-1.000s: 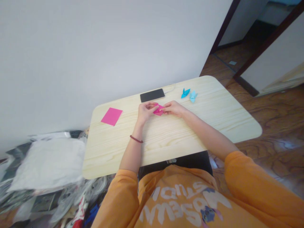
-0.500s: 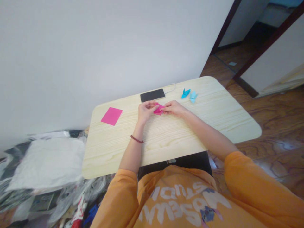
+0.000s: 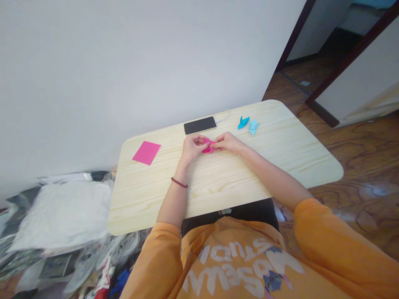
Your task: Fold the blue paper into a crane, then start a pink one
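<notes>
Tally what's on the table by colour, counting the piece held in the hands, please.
Pink paper: 2, flat sheet and folded piece pinched by left hand and right hand.
Blue folded paper figures: 2, darker figure and lighter figure.
Black phone: 1.
Total: 5.

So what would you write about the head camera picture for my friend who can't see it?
A person's left hand and right hand pinch a small folded pink paper between them at a light wooden table. A flat pink sheet lies to the left, a black phone behind the hands, and two blue paper figures further right.
</notes>
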Motion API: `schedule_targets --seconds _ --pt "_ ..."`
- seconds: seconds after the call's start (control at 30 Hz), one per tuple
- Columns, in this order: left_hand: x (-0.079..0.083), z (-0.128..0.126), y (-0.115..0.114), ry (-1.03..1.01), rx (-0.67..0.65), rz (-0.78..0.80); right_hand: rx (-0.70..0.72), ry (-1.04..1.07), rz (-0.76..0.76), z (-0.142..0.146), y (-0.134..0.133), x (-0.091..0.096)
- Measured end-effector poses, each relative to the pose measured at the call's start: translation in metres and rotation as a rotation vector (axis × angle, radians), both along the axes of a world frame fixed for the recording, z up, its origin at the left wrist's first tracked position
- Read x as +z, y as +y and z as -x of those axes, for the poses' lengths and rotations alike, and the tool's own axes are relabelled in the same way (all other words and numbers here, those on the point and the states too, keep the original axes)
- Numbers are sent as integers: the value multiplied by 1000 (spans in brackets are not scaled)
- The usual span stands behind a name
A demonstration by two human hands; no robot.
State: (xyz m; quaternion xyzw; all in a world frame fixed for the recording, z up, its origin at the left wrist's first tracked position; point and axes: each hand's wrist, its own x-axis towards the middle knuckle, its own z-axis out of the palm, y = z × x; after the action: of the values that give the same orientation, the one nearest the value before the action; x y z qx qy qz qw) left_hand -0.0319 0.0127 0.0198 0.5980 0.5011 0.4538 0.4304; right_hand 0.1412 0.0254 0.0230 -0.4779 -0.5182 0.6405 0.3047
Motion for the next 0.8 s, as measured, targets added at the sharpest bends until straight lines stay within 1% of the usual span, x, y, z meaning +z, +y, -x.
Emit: schedule_targets --seconds 0.13,0.23,0.47,0.57,0.7,0.8 --pt "-2 3 1 17 7 -18 17 -12 12 -1 -1 5" --pt "-2 6 1 1 8 5 17 -8 18 -2 -1 6" --pt "-1 11 3 -48 -64 70 25 0 30 -2 2 0" --pt "0 13 4 -59 -69 48 31 1 22 -2 3 -1" --pt "2 12 2 -73 -38 13 31 14 11 -2 4 -4" --pt "0 10 -1 -64 -56 17 31 25 11 -3 4 -6"
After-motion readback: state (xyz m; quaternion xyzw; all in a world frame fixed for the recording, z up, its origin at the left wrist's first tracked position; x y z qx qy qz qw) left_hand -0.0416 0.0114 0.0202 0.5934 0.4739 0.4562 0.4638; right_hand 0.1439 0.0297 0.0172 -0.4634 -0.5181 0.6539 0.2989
